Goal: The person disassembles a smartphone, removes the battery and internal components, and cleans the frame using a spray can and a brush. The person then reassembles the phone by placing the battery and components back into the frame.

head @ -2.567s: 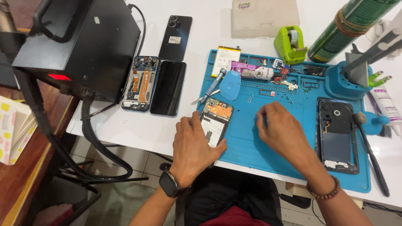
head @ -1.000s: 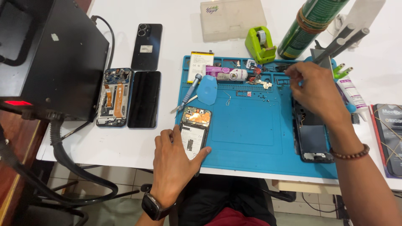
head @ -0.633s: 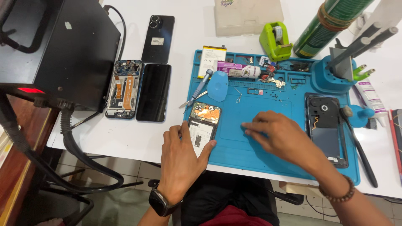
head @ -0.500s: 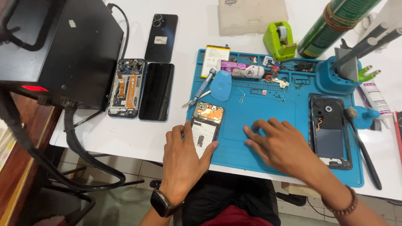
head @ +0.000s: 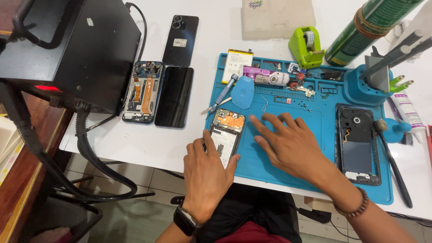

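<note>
An opened phone [head: 226, 132] with its back off, showing an orange board and a white battery, lies at the left edge of the blue work mat [head: 292, 180]. My left hand [head: 206, 173] grips its lower end from below. My right hand [head: 284, 145] rests flat on the mat just right of the phone, fingers spread, holding nothing. A black phone back cover [head: 357, 145] lies on the mat to the right.
A black box-shaped machine [head: 76, 47] with a thick hose stands at the left. Beside it lie an opened phone frame [head: 143, 92], a dark screen [head: 174, 96] and a black phone [head: 181, 40]. A screwdriver [head: 223, 93], blue pick [head: 243, 92], green tape dispenser [head: 305, 47] and tool stand [head: 371, 83] sit at the mat's back.
My right hand went out to the mat's back right, then came back and now lies flat beside the opened phone. My left hand stayed on the phone.
</note>
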